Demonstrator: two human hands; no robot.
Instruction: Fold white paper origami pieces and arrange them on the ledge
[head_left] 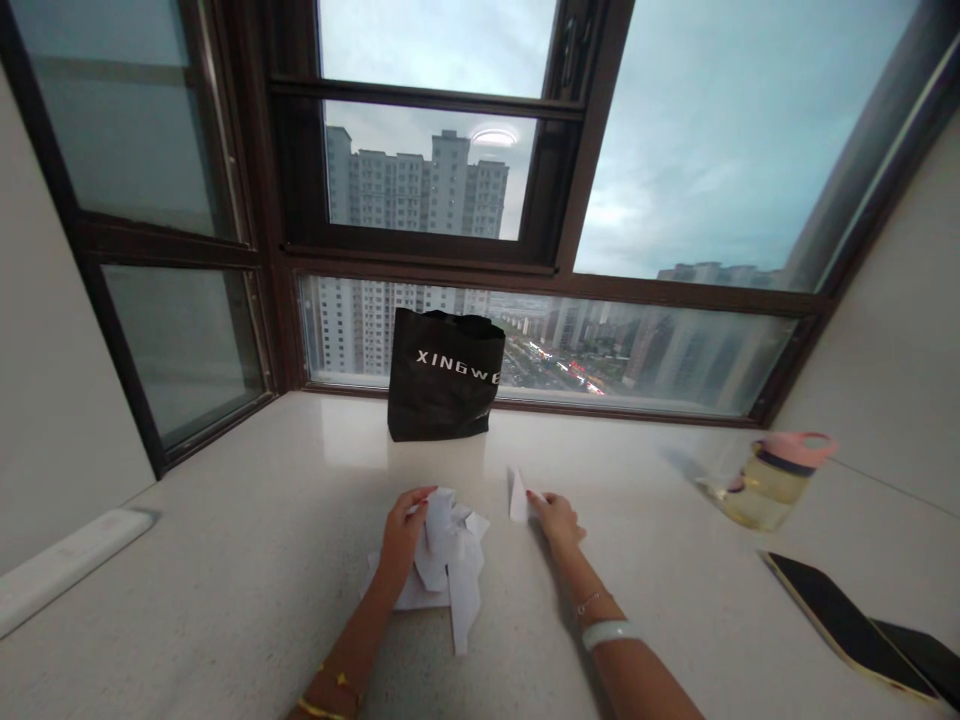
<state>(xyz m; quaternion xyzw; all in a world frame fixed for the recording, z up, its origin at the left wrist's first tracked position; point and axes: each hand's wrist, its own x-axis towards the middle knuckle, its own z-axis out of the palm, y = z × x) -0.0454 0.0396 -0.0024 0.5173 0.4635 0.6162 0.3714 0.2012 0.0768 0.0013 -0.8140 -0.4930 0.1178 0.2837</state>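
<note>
A loose pile of white paper pieces (465,570) lies on the pale speckled sill in front of me. At its upper left, my left hand (405,525) pinches a piece of the paper between thumb and fingers. To the right of the pile and apart from it, my right hand (556,520) holds a small white paper piece (517,498) by its right side. That piece stands tilted up, its lower edge at or near the surface. Part of it is hidden behind the fingers.
A black bag (446,385) with white lettering stands behind the pile, against the window. On the right are a yellowish bottle (776,485) with a pink lid and a dark phone (847,620) overlapping another dark flat object (922,650). A white bar-shaped object (71,565) lies at left.
</note>
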